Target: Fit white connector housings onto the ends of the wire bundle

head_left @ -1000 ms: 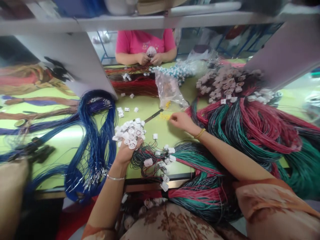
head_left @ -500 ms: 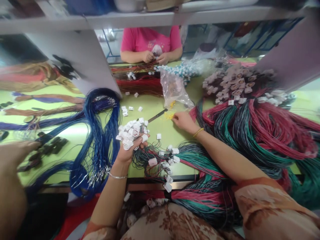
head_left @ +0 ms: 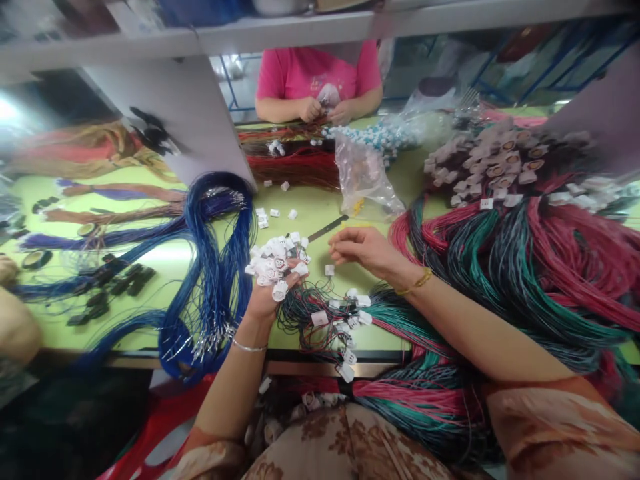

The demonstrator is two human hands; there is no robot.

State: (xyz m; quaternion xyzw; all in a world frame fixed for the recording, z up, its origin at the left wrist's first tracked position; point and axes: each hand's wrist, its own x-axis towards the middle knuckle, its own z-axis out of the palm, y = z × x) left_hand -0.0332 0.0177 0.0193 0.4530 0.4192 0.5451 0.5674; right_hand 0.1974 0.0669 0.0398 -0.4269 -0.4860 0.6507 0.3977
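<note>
My left hand (head_left: 267,293) is closed around a bunch of white plug connectors (head_left: 275,257), whose thin dark, red and green wires (head_left: 305,307) trail to the right. To its right my right hand (head_left: 367,252) hovers over the green tabletop, thumb and fingertips pinched together. Whatever lies in that pinch is too small to make out. Small yellow pieces (head_left: 358,207) show at the mouth of a clear plastic bag (head_left: 367,177), beyond the right hand. A single white connector (head_left: 329,270) sits between the hands. A thin dark blade-like strip (head_left: 327,228) lies behind them.
Blue wires (head_left: 200,267) with metal ends lie at left. Red, green and black wire bundles (head_left: 500,260) fill the right side, white connectors (head_left: 500,157) behind. A co-worker in a pink shirt (head_left: 320,73) sits opposite. A partition (head_left: 200,120) and shelf edge (head_left: 300,33) border the bench.
My right hand has lifted off the yellow pieces and come toward the left hand, fingers pinched. The left hand keeps its bunch. The view has shifted slightly; an arm at the far left has drawn back.
</note>
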